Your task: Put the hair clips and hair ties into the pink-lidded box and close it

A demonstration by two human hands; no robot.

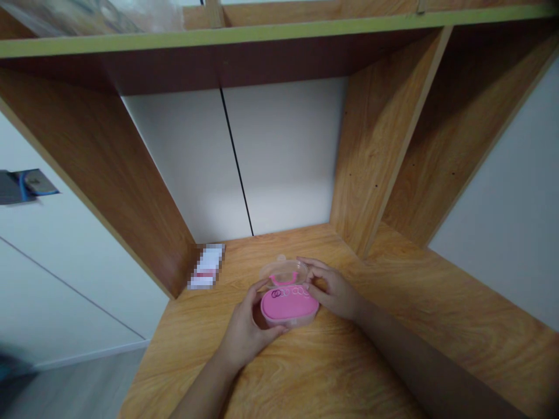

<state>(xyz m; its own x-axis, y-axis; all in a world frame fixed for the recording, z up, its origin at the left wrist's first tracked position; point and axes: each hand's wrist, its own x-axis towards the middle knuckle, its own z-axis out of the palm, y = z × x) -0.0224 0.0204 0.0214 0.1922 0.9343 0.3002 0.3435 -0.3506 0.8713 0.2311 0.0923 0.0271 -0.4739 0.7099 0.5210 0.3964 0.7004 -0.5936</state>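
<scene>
A small oval box (290, 304) of clear plastic with a pink inside surface rests on the wooden tabletop. Its clear lid (283, 266), with a pink handle, stands raised at the far side. Dark rings (276, 294) and pale rings (299, 291) show along the pink surface's far edge; whether they are printed or loose is unclear. My left hand (247, 326) wraps round the box's left end, thumb at the near side. At the right end, my right hand (332, 291) is curled, fingers against the lid's edge and thumb by the pale rings.
The wooden tabletop (183, 361) sits inside a shelf unit. A pixelated white packet (207, 266) lies at the back left by an upright panel (109, 169). Another upright panel (379, 134) stands to the right. Overhead runs a shelf with a yellow-green edge (279, 30).
</scene>
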